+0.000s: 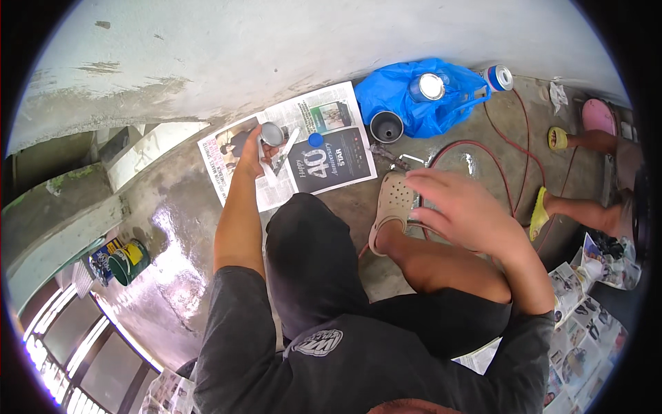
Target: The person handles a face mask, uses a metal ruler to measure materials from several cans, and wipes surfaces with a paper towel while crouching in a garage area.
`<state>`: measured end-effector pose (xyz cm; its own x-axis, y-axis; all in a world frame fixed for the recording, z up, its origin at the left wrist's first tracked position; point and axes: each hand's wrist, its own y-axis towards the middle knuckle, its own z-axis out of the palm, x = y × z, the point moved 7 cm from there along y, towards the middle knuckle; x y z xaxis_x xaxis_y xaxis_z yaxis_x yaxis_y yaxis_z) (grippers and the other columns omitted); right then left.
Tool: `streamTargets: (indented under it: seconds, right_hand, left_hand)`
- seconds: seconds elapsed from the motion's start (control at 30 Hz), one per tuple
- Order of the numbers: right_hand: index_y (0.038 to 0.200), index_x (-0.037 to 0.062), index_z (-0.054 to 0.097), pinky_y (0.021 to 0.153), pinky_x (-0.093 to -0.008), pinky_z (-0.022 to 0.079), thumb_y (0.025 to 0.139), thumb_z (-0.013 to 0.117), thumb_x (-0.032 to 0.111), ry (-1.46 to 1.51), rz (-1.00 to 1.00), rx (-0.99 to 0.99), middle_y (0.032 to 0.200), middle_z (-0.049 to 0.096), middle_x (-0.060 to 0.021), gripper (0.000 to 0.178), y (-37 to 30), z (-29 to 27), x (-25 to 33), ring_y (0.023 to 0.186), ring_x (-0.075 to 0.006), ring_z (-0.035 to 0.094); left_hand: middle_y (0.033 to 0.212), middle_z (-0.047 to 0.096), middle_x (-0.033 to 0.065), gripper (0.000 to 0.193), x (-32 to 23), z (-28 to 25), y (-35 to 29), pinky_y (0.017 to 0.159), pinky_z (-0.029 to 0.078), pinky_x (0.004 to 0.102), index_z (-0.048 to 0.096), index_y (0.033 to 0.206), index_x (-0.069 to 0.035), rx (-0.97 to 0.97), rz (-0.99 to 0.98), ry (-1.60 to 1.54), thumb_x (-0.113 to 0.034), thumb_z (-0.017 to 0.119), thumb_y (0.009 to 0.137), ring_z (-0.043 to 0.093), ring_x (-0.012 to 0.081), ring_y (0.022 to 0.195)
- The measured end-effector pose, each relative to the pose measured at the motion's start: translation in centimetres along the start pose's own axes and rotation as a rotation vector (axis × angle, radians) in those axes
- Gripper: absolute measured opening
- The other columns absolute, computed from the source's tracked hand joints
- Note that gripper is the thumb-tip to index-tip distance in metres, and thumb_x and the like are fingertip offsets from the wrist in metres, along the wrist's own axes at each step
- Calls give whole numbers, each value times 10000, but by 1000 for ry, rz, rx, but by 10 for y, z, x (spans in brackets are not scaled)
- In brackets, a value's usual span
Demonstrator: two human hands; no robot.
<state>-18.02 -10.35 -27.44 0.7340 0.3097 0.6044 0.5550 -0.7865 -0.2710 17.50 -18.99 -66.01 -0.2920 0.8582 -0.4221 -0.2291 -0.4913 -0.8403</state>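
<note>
My left hand [252, 153] is closed around a small grey round cup [272, 132], held over a newspaper [341, 171] on the floor. Under and beside that hand lies something white [267, 176], too small to name. A blue cap [315, 140] rests on the newspaper to the right of the cup. My right hand [458, 207] is raised in front of my right shin, above the clog, fingers stretched out and slightly blurred, nothing in them. A black round cup [387, 127] stands at the newspaper's right edge.
A blue plastic bag [455, 114] by the wall bears an open tin [431, 87]; another tin [498, 78] lies behind. A red hose [493, 148] loops over the floor. Another person's feet in yellow slippers [538, 214] are at right. A green bucket [129, 262] stands left.
</note>
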Motion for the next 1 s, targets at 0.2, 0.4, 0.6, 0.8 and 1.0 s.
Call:
streamTargets:
  seconds: [0.2, 0.4, 0.6, 0.8, 1.0]
  right_hand:
    - [1042, 12, 605, 899, -429, 495, 903, 654, 240, -135, -145, 133, 1159, 635, -146, 271, 4, -4, 42, 1090, -326, 622]
    - [985, 5, 600, 809, -447, 517, 913, 638, 257, -165, -150, 80, 1024, 665, -155, 265, 13, -39, 90, 975, -349, 664]
    - [1162, -39, 613, 795, -426, 527, 887, 670, 436, 292, 125, -146, 1038, 690, -229, 551, 92, -1, 9, 938, -344, 687]
    - [1173, -86, 606, 800, -377, 512, 825, 739, 521, 489, 249, -36, 1044, 680, -229, 712, 102, 46, -19, 936, -292, 666]
    - [979, -23, 649, 700, -377, 489, 911, 679, 291, 353, 261, -215, 830, 668, -161, 323, 98, 44, -35, 778, -236, 645]
  left_hand:
    - [914, 696, 109, 601, -3, -55, -37, 585, 443, 288, 668, 1088, -84, -433, 191, 312, -648, 559, 912, 580, 148, 656]
    - [1021, 649, 78, 560, -93, 155, -189, 729, 457, 289, 609, 1263, -39, -165, 623, 220, -508, 592, 958, 557, 122, 835]
    - [1189, 581, 76, 577, -84, 243, -221, 771, 420, 288, 490, 1390, -70, 157, 625, -397, -508, 510, 1014, 503, 141, 903]
    - [1238, 528, 103, 570, -23, 240, -176, 953, 435, 392, 442, 1378, -64, 249, 513, -546, -497, 522, 1016, 527, 223, 1064]
    - [1299, 550, 173, 493, -20, 252, -167, 1055, 434, 431, 429, 1370, -31, 359, 554, -518, -71, 655, 934, 557, 269, 1200]
